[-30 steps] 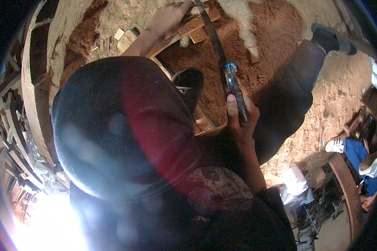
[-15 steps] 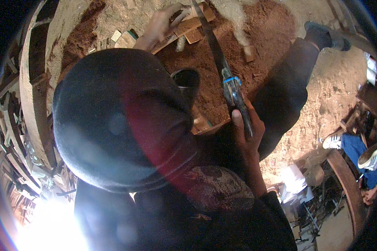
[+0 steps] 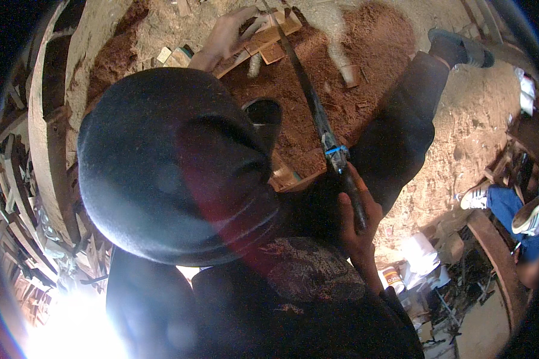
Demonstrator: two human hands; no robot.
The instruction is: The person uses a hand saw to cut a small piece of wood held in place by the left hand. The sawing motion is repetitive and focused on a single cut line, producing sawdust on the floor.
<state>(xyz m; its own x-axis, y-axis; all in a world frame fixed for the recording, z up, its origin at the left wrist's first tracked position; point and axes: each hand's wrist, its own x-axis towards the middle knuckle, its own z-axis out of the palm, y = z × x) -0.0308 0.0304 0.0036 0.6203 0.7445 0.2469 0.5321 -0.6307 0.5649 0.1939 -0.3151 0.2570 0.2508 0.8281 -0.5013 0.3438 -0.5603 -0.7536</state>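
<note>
My right hand (image 3: 360, 224) is closed round the dark handle of a handsaw (image 3: 310, 90), which has blue binding where the blade begins. The long narrow blade points away from me and crosses a piece of wood (image 3: 288, 24) near the top edge. At the upper left my left hand (image 3: 229, 37) grips that wood, fingers curled over it beside the blade; their tips are partly hidden. A smaller wood block (image 3: 273, 54) lies just below it. My bent left knee (image 3: 173, 161), in dark cloth, hides most of the left forearm.
Reddish sawdust (image 3: 377, 42) covers the ground round my feet. My right leg (image 3: 401, 125) stretches to the upper right. Wood offcuts (image 3: 178, 58) lie beside my left hand. Timber (image 3: 51, 173) stands at the left. Another person's shoes (image 3: 476, 197) and a white container (image 3: 420, 251) are at the right.
My right hand has drawn the saw back toward me, so its handle sits lower. My left hand stays on the wood.
</note>
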